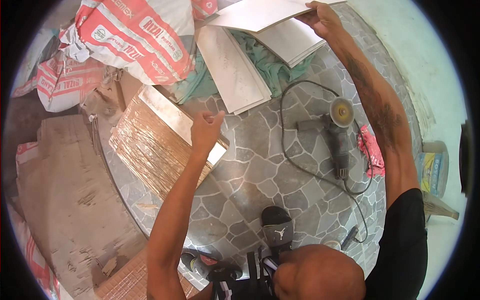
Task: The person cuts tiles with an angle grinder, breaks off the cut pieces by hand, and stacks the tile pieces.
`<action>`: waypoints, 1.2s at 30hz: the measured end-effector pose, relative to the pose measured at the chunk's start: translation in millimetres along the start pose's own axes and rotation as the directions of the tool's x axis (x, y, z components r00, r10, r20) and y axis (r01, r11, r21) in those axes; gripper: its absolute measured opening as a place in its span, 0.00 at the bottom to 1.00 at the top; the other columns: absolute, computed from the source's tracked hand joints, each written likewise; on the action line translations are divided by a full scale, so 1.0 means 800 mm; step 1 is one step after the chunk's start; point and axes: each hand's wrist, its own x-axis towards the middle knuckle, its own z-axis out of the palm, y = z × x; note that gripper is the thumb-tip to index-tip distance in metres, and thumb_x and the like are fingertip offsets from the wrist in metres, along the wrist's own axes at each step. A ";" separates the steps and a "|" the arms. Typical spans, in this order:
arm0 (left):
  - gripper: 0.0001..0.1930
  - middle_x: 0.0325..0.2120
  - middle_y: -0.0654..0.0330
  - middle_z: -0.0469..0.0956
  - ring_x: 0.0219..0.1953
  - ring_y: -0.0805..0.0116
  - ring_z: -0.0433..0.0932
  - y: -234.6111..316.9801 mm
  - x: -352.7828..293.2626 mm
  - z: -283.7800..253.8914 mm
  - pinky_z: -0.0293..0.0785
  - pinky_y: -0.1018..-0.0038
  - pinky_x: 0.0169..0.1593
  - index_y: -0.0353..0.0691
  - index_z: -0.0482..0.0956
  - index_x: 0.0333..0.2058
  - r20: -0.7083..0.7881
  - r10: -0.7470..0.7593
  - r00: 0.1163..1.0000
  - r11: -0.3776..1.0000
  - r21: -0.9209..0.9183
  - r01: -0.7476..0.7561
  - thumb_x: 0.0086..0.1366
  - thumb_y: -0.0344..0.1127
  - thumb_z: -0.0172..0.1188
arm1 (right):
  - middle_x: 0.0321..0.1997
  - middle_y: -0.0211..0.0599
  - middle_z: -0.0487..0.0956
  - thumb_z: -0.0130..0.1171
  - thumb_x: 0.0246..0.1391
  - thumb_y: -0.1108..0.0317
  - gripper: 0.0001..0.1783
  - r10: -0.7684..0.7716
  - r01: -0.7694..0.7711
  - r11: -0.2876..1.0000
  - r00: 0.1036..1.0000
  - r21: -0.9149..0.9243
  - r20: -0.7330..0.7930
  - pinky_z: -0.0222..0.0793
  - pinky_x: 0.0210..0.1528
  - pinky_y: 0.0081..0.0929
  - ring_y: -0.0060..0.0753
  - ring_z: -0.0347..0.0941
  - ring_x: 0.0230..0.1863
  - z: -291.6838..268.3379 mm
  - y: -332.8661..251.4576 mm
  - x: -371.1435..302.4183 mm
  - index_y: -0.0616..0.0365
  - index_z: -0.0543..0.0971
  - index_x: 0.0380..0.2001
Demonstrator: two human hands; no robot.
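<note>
At the upper right, my right hand point(321, 21) grips the edge of a long white tile point(260, 14), raised and tilted over other tiles. Fingers half curled and thumb apart, my left hand point(206, 132) is over the right end of a narrow white tile strip point(162, 107); I see nothing in it. That strip lies along the far edge of a brown, wood-textured tile point(152, 142). Just beyond my left hand lie stacked narrow white tiles point(232, 72). More white tiles point(290, 42) sit under the raised one, on a green cloth point(270, 62).
An angle grinder point(337, 145) with its cord lies on the stone-patterned floor point(250, 170) at right, beside a pink cloth point(371, 150). Red-and-white cement sacks point(135, 40) fill the upper left. Cardboard point(70, 200) covers the left side. A bucket point(434, 170) stands by the right wall.
</note>
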 end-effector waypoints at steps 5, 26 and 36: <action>0.29 0.37 0.48 0.82 0.38 0.62 0.82 -0.002 -0.011 -0.004 0.78 0.70 0.42 0.28 0.75 0.46 0.037 -0.020 0.999 1.000 0.025 0.019 0.60 0.51 0.69 | 0.54 0.64 0.73 0.43 0.55 0.76 0.23 -0.038 0.037 0.996 0.999 0.076 0.016 0.73 0.59 0.58 0.62 0.74 0.55 -0.012 0.026 0.030 0.77 0.64 0.54; 0.28 0.49 0.40 0.71 0.54 0.43 0.70 -0.102 -0.089 -0.133 0.66 0.55 0.58 0.27 0.70 0.51 -0.265 -0.130 0.955 0.895 0.382 0.228 0.61 0.42 0.67 | 0.63 0.44 0.69 0.61 0.47 0.61 0.33 0.273 -0.459 0.867 0.763 -0.193 -0.586 0.55 0.61 0.62 0.50 0.64 0.64 -0.090 0.041 0.136 0.55 0.67 0.58; 0.47 0.59 0.27 0.61 0.62 0.32 0.62 -0.077 -0.046 -0.054 0.63 0.53 0.65 0.22 0.58 0.61 -0.280 -0.061 0.958 0.744 0.627 0.231 0.61 0.60 0.63 | 0.68 0.45 0.60 0.63 0.49 0.57 0.38 0.141 -0.347 0.859 0.867 -0.375 -0.478 0.57 0.62 0.65 0.54 0.56 0.69 -0.069 0.072 0.076 0.54 0.63 0.63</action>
